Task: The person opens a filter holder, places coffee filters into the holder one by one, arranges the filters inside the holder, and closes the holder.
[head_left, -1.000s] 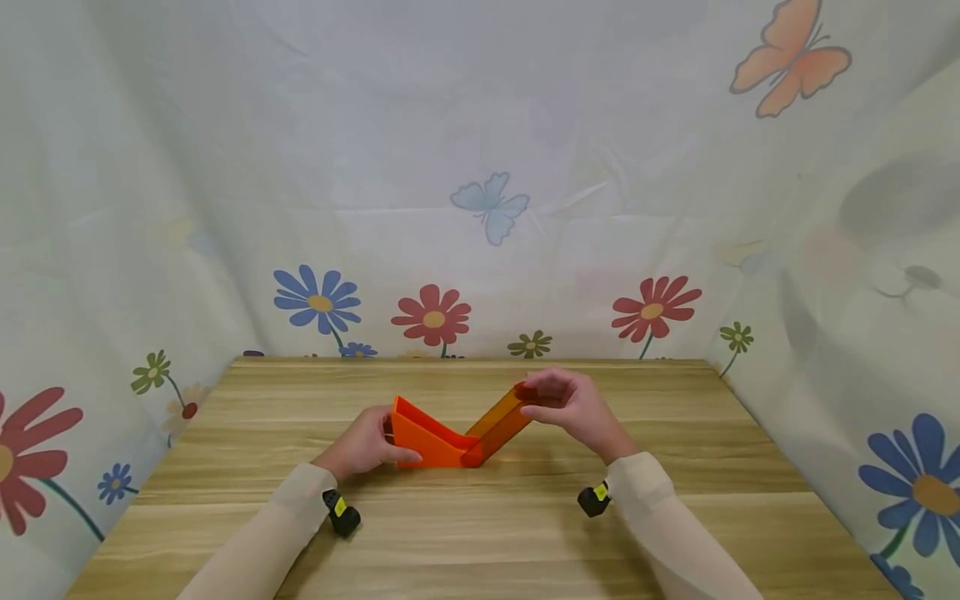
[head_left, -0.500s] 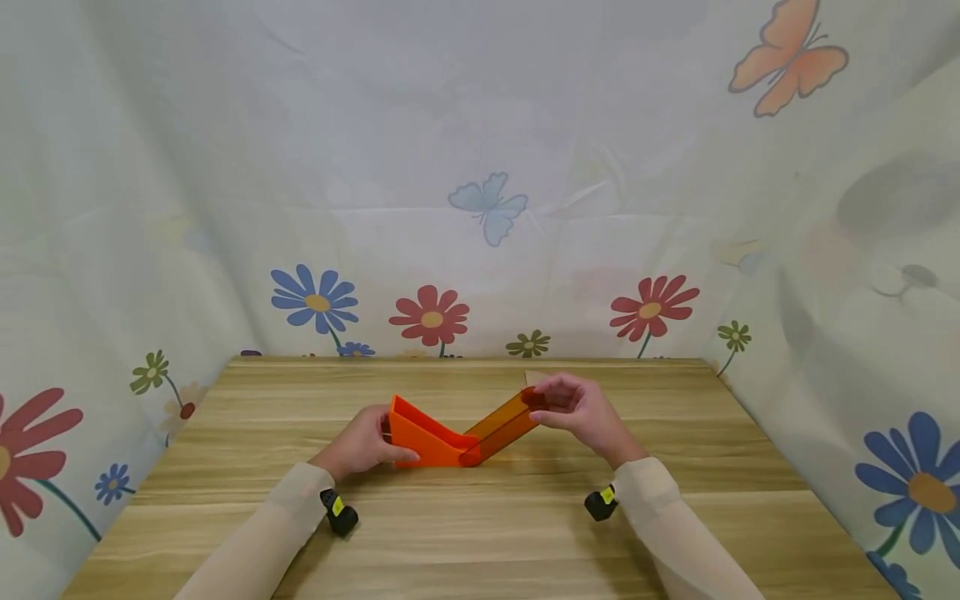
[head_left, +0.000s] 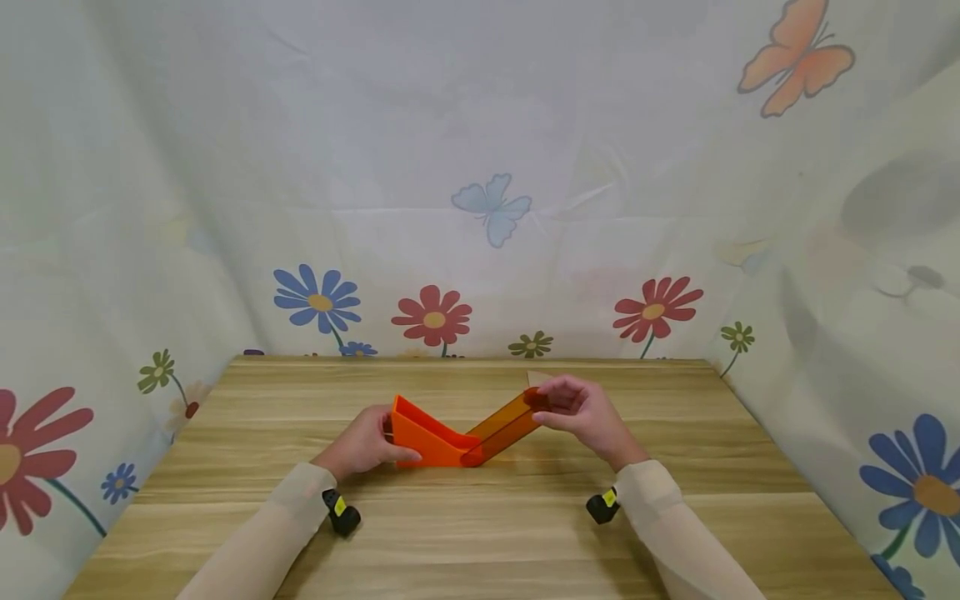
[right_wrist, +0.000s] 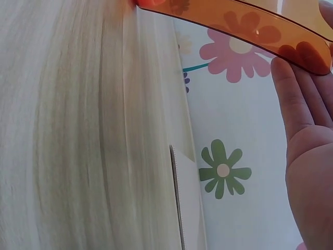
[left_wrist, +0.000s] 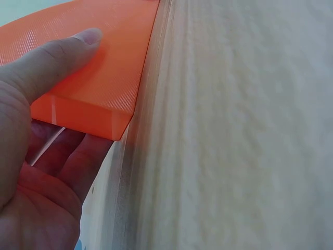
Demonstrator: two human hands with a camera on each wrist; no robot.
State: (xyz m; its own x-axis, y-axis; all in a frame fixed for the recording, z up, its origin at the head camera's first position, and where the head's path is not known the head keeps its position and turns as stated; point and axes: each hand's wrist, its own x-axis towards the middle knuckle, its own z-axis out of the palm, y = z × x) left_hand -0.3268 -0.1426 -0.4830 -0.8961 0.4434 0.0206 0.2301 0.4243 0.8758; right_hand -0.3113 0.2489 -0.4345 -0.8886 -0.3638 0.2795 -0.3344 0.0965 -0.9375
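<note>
An opaque orange wedge-shaped holder [head_left: 429, 443] rests on the table, its low end toward the right. My left hand [head_left: 365, 442] grips its tall end, with the thumb on the near side in the left wrist view and the fingers under and behind the orange wall [left_wrist: 106, 67]. A see-through amber cover [head_left: 510, 423] joins the holder's low end and slants up to the right. At the cover's raised end my right hand [head_left: 588, 419] pinches it between thumb and fingers. The right wrist view shows fingertips through the amber plastic [right_wrist: 250, 31]; the thumb is mostly cut off.
Behind the right hand lies a thin pale card-like piece [head_left: 536, 379], seen edge-on in the right wrist view. The wooden table [head_left: 465, 542] ends at a white flowered curtain [head_left: 375, 167]. A small black camera sits at each wrist.
My right hand has moved a little right and down, tilting the amber cover lower. More of the pale piece shows behind it. The left hand and holder stay put.
</note>
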